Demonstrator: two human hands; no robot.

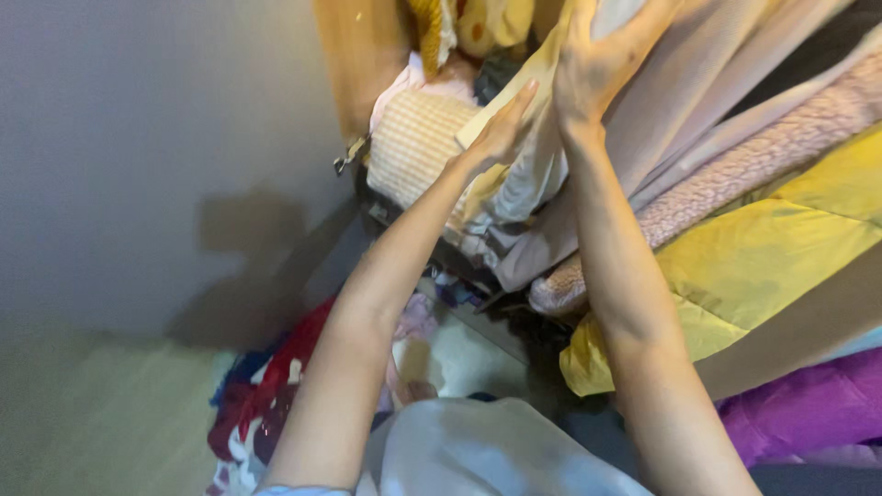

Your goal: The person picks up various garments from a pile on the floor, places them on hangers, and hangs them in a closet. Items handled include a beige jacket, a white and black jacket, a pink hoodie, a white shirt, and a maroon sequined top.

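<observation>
2 hands [551, 92] on seemingly pale-yellow folded cloth [524, 78]

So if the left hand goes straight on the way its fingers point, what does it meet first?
Probably the folded pale yellow cloth it already touches in the stack; the left hand points right at it, though depth is unclear.

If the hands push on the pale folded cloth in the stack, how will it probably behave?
The pale folded cloth is probably floppy: its edges sag between the left hand and right hand. It seems light, being thin fabric. Pushed, it may slide, since it sits loosely among the yellow blanket and pink fuzzy blanket.
</observation>
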